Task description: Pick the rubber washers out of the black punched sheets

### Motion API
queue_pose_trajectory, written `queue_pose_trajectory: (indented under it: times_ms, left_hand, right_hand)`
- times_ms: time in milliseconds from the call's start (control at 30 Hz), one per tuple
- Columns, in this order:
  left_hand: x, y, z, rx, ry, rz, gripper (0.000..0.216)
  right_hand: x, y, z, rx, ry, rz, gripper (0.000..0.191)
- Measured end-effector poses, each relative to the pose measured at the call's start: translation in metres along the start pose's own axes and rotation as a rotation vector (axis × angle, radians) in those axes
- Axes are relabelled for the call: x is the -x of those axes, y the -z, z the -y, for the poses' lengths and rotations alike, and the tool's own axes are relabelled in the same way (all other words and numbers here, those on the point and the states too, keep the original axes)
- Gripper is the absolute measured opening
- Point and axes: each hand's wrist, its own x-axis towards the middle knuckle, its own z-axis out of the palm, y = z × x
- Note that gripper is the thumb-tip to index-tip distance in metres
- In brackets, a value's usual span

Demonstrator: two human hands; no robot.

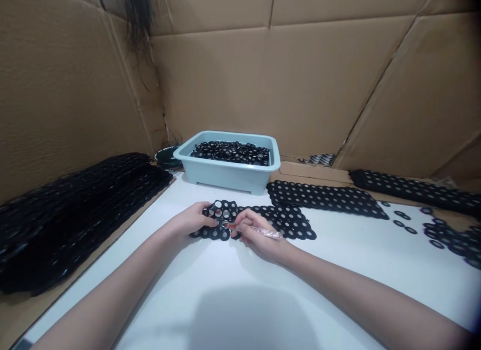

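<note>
A black strip of joined rings [295, 223] lies on the white tabletop in front of me. My left hand [196, 218] grips its left end, with the thumb on top, and that end is lifted a little. In my right hand [259, 235] is a slim tool with a pinkish, plastic-wrapped handle [271, 233], held like a pen. The tool's front end meets the rings beside my left thumb; its exact tip is too small to make out.
Behind my hands stands a light blue basin [227, 177] of loose black rings. More ring strips [326, 197] and scattered rings [402, 215] lie to the right. A large black pile [75, 214] fills the left side. Cardboard walls [248, 79] enclose the back.
</note>
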Motion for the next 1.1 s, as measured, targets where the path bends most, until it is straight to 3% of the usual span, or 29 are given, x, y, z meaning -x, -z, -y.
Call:
queue_pose_trajectory:
  times_ms: [900,1100]
  left_hand:
    - [0.001,0.001,0.001,0.135,-0.002,0.036,0.037]
    - [0.0,0.002,0.003,0.154,0.027,0.02,0.045]
  right_hand:
    - [0.003,-0.001,0.017,-0.121,0.011,-0.024,0.005]
    - [0.004,-0.002,0.021,-0.108,0.046,-0.016,0.005]
